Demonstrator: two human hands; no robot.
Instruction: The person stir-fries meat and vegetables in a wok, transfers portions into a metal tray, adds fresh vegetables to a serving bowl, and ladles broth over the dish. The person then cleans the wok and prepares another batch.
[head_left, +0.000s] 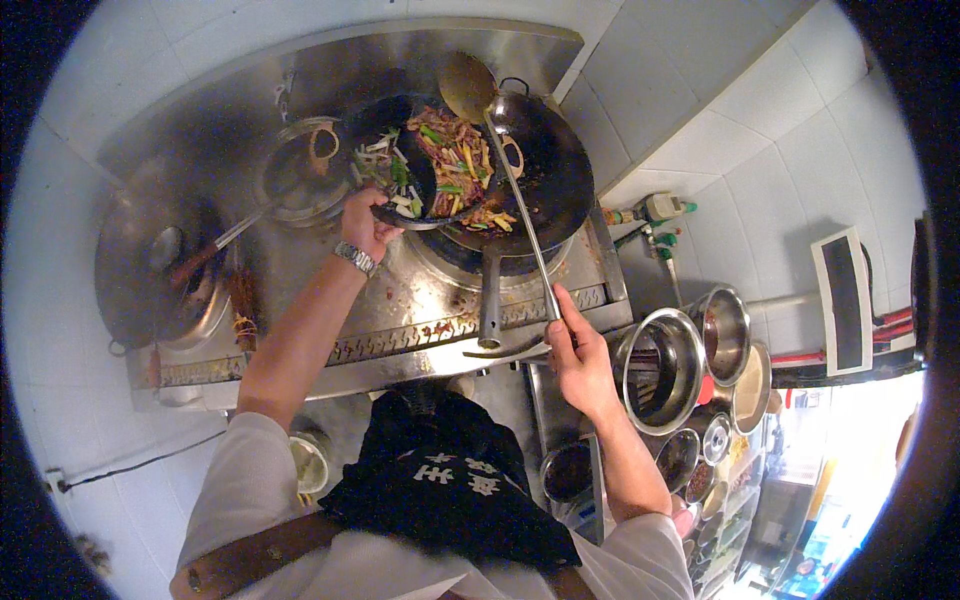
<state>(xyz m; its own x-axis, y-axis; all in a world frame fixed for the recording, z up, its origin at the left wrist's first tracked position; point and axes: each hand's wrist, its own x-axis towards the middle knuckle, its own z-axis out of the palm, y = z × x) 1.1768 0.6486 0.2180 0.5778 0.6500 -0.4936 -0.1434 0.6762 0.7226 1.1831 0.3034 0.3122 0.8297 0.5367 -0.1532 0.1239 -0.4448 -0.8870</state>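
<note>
My left hand (369, 221) grips the near rim of a dark round pan (424, 223), tilted over the left side of a wok (566, 161). Sliced meat with yellow and green vegetable strips (456, 161) lies in the pan, with pale and green scallion pieces (391, 169) at its left. Some of the food (487, 217) is in the wok at its lower left. My right hand (581, 360) holds the long metal handle of a ladle (466, 86), whose bowl is above the far rims. The wok's hollow handle (490, 300) points towards me.
A lidded or covered round pot (304, 180) stands left of the pan. Further left are a large wok (120, 285), a wooden-handled ladle (195, 262) and a bamboo brush (244, 307). Steel bowls (664, 431) and ingredient containers stand at right. A tiled wall borders the steel stove.
</note>
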